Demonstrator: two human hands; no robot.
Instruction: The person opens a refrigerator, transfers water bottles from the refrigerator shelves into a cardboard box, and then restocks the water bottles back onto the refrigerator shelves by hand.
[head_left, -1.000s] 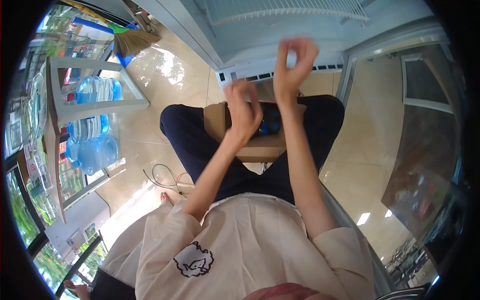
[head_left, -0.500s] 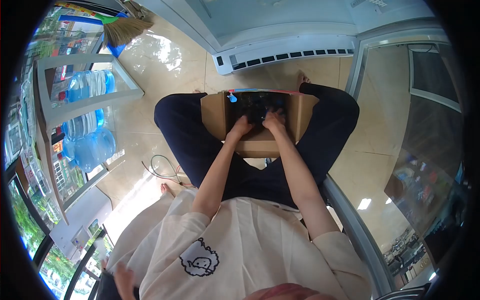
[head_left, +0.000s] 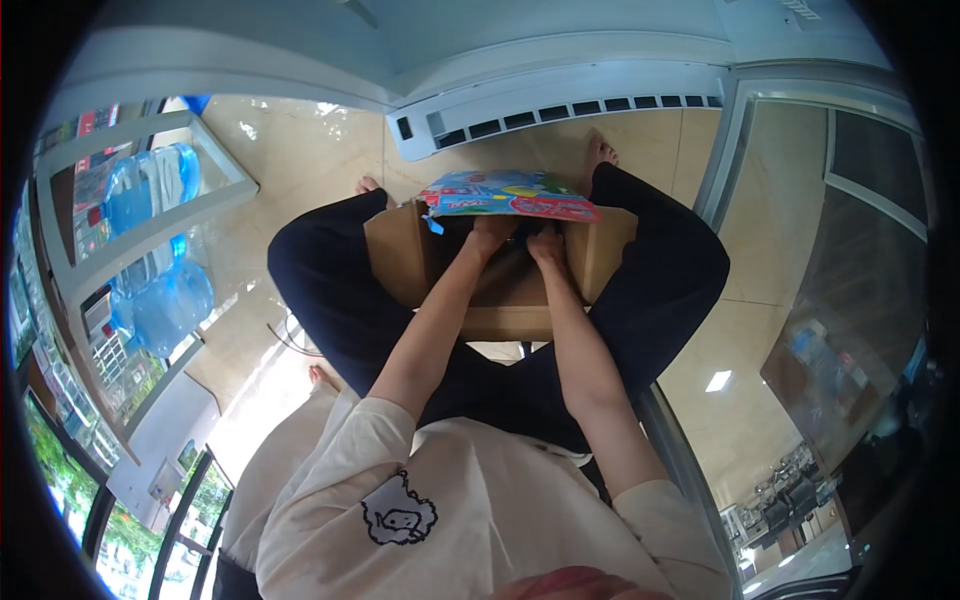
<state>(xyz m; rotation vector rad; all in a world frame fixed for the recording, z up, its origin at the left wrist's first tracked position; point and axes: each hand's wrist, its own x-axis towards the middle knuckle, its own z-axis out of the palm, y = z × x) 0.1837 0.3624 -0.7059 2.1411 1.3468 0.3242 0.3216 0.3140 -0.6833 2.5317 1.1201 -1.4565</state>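
An open cardboard box (head_left: 400, 262) stands between my knees, its opening facing me. A bright blue and red printed panel (head_left: 515, 194) covers the top far side of the box. My left hand (head_left: 492, 236) reaches inside under that panel, and its fingers are hidden. Beside it, my right hand (head_left: 546, 246) is inside too, with its fingers curled against something dark that I cannot make out. The dark contents are mostly in shadow. A small blue torn strip (head_left: 434, 226) hangs from the panel's left corner.
A white cabinet with a slotted base (head_left: 560, 112) stands just beyond the box. Large blue water bottles (head_left: 160, 300) are at left behind a framed glass panel. A glass door frame (head_left: 728, 150) is at right. Tiled floor (head_left: 740, 300) surrounds me.
The printed panel has tilted toward me, showing its colourful face and covering more of the opening. My hands are deeper under it. The view has shifted slightly.
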